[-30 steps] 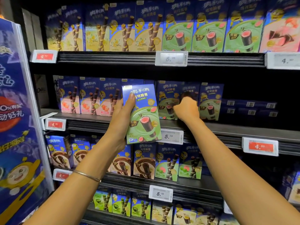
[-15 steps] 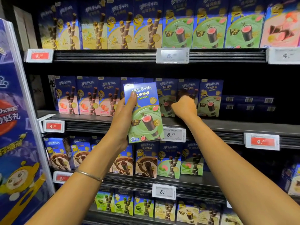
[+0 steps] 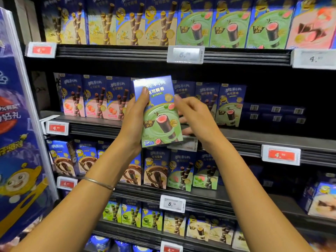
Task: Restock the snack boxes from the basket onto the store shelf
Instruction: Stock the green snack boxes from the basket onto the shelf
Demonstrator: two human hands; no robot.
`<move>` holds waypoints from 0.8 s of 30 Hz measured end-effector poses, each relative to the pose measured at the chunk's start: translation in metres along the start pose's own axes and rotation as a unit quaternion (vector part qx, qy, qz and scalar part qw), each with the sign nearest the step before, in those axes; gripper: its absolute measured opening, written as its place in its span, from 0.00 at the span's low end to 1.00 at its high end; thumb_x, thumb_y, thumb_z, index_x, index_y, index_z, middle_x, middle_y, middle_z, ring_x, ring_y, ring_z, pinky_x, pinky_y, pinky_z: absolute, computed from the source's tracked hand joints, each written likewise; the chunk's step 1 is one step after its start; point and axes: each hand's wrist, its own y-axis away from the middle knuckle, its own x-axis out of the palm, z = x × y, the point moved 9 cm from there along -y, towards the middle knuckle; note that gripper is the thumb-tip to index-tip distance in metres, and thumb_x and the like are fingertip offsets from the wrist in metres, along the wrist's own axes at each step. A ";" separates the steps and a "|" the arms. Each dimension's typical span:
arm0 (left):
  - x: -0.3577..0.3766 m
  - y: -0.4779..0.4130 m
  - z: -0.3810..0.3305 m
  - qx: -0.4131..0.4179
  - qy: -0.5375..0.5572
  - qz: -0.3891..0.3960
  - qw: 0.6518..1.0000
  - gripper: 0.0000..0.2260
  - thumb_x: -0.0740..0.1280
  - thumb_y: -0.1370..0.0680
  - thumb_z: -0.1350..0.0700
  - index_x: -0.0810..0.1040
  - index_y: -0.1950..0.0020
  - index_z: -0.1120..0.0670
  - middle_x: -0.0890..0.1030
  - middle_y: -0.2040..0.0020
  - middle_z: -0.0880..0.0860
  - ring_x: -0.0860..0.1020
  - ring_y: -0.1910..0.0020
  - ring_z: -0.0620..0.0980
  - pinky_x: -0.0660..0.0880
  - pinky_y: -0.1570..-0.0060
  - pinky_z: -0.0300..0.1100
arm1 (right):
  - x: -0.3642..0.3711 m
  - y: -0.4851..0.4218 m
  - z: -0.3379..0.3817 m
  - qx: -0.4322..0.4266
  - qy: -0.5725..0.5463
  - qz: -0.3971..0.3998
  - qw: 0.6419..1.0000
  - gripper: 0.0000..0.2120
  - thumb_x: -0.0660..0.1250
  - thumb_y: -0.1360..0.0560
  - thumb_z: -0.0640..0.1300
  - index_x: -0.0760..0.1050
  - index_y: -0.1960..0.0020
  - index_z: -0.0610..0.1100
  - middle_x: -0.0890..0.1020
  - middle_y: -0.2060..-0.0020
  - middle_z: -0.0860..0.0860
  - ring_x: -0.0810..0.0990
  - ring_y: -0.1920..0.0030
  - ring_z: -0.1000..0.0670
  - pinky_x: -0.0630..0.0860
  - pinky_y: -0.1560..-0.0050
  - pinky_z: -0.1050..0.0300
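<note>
Snack box, blue-and-green cardboard, printed with a dark wafer roll with pink filling (image 3: pixel 160 115): held upright in the air before the dark metal store shelf (image 3: pixel 272 139)

Item leans slightly left, face to the camera, not resting on the shelf; its lower edge overlaps a white price tag (image 3: pixel 185 144) on the shelf lip; left hand (image 3: pixel 134 120) grips the box's left side, thumb laid over the upper front, other fingers hidden behind; right hand (image 3: pixel 198 119) at the box's right edge, fingers (image 3: pixel 183 120) half bent with tips at or behind that edge, blur hiding whether they grip or only touch; matching green boxes (image 3: pixel 230 106) stand on the shelf just behind and to the right, pink-fronted boxes (image 3: pixel 94 99) to the left; thin metal bracelet (image 3: pixel 99 182) on the left wrist
</note>
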 end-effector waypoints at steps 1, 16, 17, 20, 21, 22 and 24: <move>0.003 0.001 -0.001 0.000 0.001 -0.005 1.000 0.28 0.63 0.17 0.40 0.72 0.25 0.59 0.82 0.35 0.62 0.82 0.37 0.66 0.76 0.35 0.67 | 0.000 0.005 0.003 -0.012 0.008 0.004 1.000 0.21 0.70 0.25 0.65 0.79 0.45 0.48 0.84 0.51 0.50 0.85 0.51 0.53 0.83 0.58 0.56; 0.036 0.016 0.010 0.007 -0.049 -0.041 0.998 0.37 0.45 0.19 0.29 0.76 0.27 0.53 0.85 0.37 0.58 0.84 0.39 0.61 0.77 0.34 0.64 | -0.041 0.031 0.008 -0.025 -0.027 0.001 0.999 0.13 0.75 0.24 0.46 0.80 0.44 0.40 0.87 0.53 0.43 0.87 0.52 0.45 0.84 0.49 0.43; 0.035 0.015 0.013 -0.002 -0.051 -0.051 0.997 0.38 0.45 0.20 0.27 0.74 0.26 0.50 0.84 0.35 0.56 0.83 0.38 0.60 0.77 0.34 0.63 | -0.042 0.032 0.005 -0.017 -0.047 0.002 0.999 0.13 0.75 0.24 0.45 0.80 0.43 0.40 0.87 0.52 0.42 0.87 0.52 0.45 0.84 0.49 0.44; 0.027 0.014 0.019 -0.005 -0.064 -0.085 0.994 0.33 0.49 0.19 0.28 0.72 0.26 0.49 0.82 0.33 0.53 0.83 0.38 0.57 0.79 0.36 0.62 | -0.047 0.034 -0.004 0.013 -0.122 0.011 0.992 0.12 0.74 0.23 0.43 0.79 0.43 0.39 0.88 0.53 0.45 0.88 0.54 0.46 0.84 0.58 0.53; 0.024 0.014 0.020 0.000 -0.078 -0.098 0.992 0.30 0.52 0.18 0.30 0.71 0.27 0.50 0.82 0.33 0.53 0.83 0.37 0.56 0.79 0.37 0.62 | -0.049 0.035 -0.008 0.027 -0.148 0.012 0.988 0.12 0.73 0.23 0.43 0.79 0.43 0.39 0.88 0.54 0.46 0.88 0.54 0.46 0.83 0.61 0.56; 0.021 0.014 0.021 0.000 -0.092 -0.109 0.990 0.28 0.55 0.17 0.32 0.70 0.27 0.50 0.81 0.32 0.52 0.82 0.36 0.56 0.78 0.36 0.62 | -0.051 0.035 -0.012 0.043 -0.175 0.011 0.984 0.11 0.73 0.22 0.43 0.79 0.43 0.39 0.88 0.53 0.46 0.88 0.54 0.46 0.82 0.63 0.57; 0.017 0.013 0.024 -0.004 -0.116 -0.120 0.986 0.30 0.60 0.18 0.32 0.68 0.24 0.49 0.79 0.29 0.51 0.80 0.33 0.55 0.77 0.35 0.62 | -0.059 0.033 -0.020 0.066 -0.212 -0.006 0.975 0.11 0.72 0.22 0.43 0.79 0.42 0.39 0.88 0.51 0.45 0.88 0.52 0.45 0.82 0.63 0.56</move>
